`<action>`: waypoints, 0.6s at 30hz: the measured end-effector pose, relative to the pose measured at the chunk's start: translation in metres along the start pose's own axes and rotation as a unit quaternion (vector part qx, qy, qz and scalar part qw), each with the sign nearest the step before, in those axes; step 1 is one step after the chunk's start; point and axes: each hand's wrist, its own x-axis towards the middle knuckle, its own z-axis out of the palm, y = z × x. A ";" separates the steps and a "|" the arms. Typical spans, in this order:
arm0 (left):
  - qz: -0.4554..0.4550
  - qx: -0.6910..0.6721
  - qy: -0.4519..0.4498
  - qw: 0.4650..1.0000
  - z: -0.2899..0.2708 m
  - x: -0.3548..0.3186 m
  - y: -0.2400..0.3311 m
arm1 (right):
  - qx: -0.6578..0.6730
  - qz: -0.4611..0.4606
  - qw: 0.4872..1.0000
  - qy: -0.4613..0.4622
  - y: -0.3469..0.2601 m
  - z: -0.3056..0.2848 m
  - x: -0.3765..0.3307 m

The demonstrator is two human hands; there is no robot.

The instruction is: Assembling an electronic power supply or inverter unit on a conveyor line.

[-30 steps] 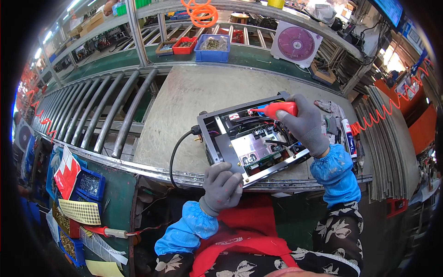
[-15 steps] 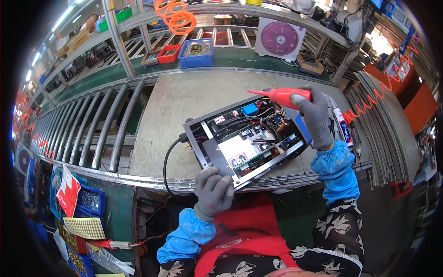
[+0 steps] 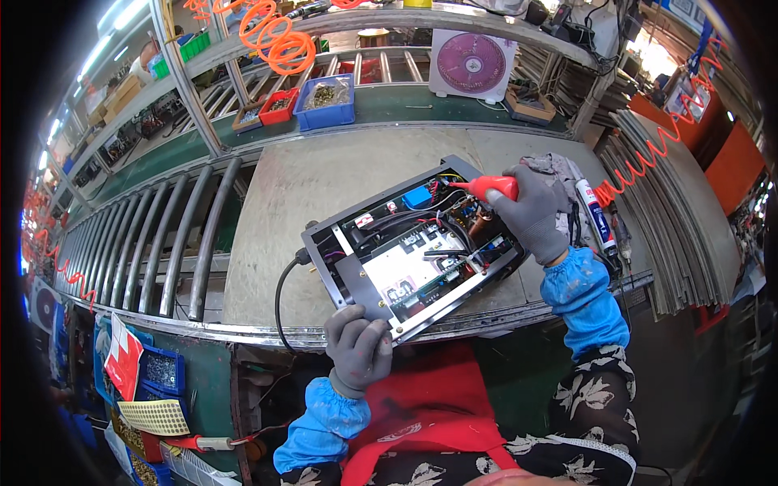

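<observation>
An open metal chassis (image 3: 413, 247), lid off and circuit boards and wiring exposed, lay tilted across the near edge of the grey worktable (image 3: 324, 186), directly in front of the person. The left hand (image 3: 356, 350), in a grey glove, gripped the chassis at its near corner, fingers (image 3: 366, 322) curled over the rim and closed on the metal. The right hand (image 3: 531, 212), also gloved, was wrapped tightly around a red-handled screwdriver (image 3: 489, 187), held over the far right corner of the chassis; its tip pointed left toward the wiring near a blue component (image 3: 417, 197). Whether the tip touched anything could not be told. A black cable (image 3: 284, 287) ran from the left side of the chassis and looped down off the table edge. Just right of the right hand lay a crumpled rag (image 3: 559, 170) and a white tube (image 3: 597, 217). A blue bin (image 3: 326, 99) of small parts stood on the shelf behind the table.
</observation>
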 end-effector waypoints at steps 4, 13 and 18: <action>-0.001 0.007 -0.001 1.000 0.000 -0.001 -0.001 | 0.005 0.004 1.000 -0.003 0.005 0.010 0.000; 0.003 0.005 0.008 1.000 0.001 -0.001 -0.002 | -0.007 0.005 1.000 -0.015 0.009 0.018 0.004; 0.008 0.003 0.009 1.000 0.001 -0.001 -0.002 | -0.012 0.008 1.000 -0.022 0.005 0.019 0.006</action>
